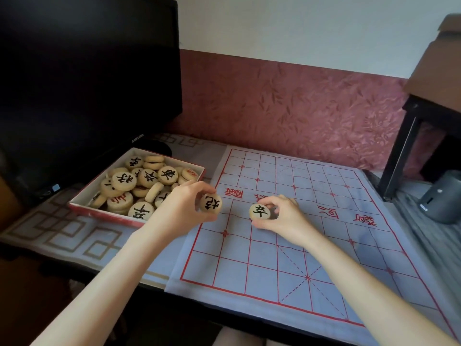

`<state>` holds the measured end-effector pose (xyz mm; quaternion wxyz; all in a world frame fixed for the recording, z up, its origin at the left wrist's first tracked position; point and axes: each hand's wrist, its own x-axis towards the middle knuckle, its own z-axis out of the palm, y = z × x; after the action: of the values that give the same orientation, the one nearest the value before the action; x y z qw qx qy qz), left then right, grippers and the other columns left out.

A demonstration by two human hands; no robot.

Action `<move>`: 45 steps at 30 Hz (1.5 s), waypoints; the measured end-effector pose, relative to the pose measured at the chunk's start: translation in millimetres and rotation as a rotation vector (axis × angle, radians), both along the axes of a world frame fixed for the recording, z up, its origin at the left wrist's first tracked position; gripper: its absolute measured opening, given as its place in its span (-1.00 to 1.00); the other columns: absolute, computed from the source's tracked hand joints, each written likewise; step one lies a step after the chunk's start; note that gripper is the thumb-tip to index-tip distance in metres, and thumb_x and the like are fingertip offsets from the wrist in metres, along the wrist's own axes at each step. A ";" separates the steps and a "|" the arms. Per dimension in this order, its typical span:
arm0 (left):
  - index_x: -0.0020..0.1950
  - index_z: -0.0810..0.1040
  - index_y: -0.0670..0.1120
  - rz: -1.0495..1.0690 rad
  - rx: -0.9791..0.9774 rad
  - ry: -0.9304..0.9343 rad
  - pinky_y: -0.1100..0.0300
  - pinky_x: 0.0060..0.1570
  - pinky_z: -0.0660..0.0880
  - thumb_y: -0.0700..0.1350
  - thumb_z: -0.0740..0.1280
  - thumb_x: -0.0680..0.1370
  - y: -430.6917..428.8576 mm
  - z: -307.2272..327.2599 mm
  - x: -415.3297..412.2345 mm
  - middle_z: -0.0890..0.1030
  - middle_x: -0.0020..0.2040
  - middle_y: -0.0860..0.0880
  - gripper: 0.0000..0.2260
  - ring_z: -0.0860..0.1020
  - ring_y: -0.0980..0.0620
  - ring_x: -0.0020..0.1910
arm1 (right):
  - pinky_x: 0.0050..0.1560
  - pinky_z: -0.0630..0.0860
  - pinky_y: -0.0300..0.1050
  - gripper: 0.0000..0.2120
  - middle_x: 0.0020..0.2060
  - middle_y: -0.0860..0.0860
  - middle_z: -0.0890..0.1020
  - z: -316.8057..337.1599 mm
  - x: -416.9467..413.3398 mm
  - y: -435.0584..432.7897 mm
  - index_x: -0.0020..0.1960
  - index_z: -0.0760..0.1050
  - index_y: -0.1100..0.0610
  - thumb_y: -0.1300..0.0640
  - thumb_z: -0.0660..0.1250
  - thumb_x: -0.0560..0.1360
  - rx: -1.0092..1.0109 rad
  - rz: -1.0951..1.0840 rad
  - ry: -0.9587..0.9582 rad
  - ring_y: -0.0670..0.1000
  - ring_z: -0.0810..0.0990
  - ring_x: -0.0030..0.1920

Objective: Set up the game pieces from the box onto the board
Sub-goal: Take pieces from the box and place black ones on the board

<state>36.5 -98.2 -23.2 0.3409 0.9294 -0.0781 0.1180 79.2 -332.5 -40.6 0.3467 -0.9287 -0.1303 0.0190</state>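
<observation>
Cloth board (pixel 274 265) tops desk (pixel 74 236); left hand (pixel 179 208) pinches disc (pixel 210 204), right hand (pixel 284 216) pinches second disc (pixel 260 212).

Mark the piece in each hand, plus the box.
Left-hand piece (pixel 210 204): head view, centre of its black-character face.
Right-hand piece (pixel 260 212): head view, centre of its black-character face.
Box (pixel 99 214): head view, red near wall.

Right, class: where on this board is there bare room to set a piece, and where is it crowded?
The board is bare in its near half, from the left hand and right hand to the near border, and in its far half toward the wall. Crowded: the box, heaped with pieces, and mid-board left, where each hand holds one.
</observation>
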 end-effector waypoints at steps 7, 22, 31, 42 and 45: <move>0.20 0.51 0.00 -0.045 0.032 0.030 0.19 0.03 0.53 -0.05 0.51 0.34 -4.7 -5.2 -9.6 0.53 0.02 0.07 -0.55 0.51 0.12 -0.03 | 0.03 0.30 -0.15 -0.52 0.04 -0.07 0.49 -6.0 1.5 12.5 0.17 0.50 0.01 -0.11 0.49 0.31 -0.071 -0.002 -0.049 -0.04 0.30 0.16; 0.24 0.51 0.04 -0.116 0.122 0.106 0.36 -0.02 0.33 0.01 0.51 0.34 -19.9 -24.4 -5.7 0.52 0.10 0.08 -0.51 0.40 0.17 0.04 | 0.14 0.26 -0.22 -0.66 0.01 -0.09 0.46 -2.1 -0.1 10.4 0.22 0.49 0.03 -0.01 0.36 0.47 0.051 -0.015 -0.038 -0.04 0.32 0.17; 0.33 0.44 0.05 -0.161 0.132 0.123 0.32 0.10 0.35 0.11 0.48 0.33 -17.2 -26.5 -9.9 0.50 0.15 0.08 -0.40 0.38 0.14 0.12 | 0.19 0.28 -0.18 -0.77 0.03 -0.13 0.48 0.9 -2.5 14.3 0.15 0.51 -0.03 0.03 0.33 0.50 0.106 0.036 -0.023 -0.08 0.34 0.17; 0.16 0.58 -0.05 0.263 0.279 -0.269 0.06 0.00 0.44 -0.16 0.46 0.40 64.1 -0.7 -18.9 0.57 0.11 -0.04 -0.67 0.50 -0.12 0.08 | 0.07 0.34 -0.23 -0.73 0.08 -0.09 0.56 14.3 1.9 91.3 0.17 0.53 -0.04 0.10 0.34 0.48 0.144 0.228 -0.034 -0.10 0.44 0.13; 0.23 0.54 0.01 0.231 0.305 -0.160 0.03 0.10 0.45 -0.16 0.46 0.40 81.6 -2.5 -19.4 0.53 0.24 -0.01 -0.59 0.47 -0.09 0.21 | -0.03 0.29 -0.34 -0.69 0.06 -0.09 0.55 17.4 -0.8 115.8 0.22 0.50 0.02 0.11 0.34 0.48 0.120 0.313 -0.053 -0.09 0.39 0.09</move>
<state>17.1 -16.6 -25.7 0.1732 0.9607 -0.0147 0.2164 78.4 -216.7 -23.2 0.3908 -0.8748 -0.2834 0.0407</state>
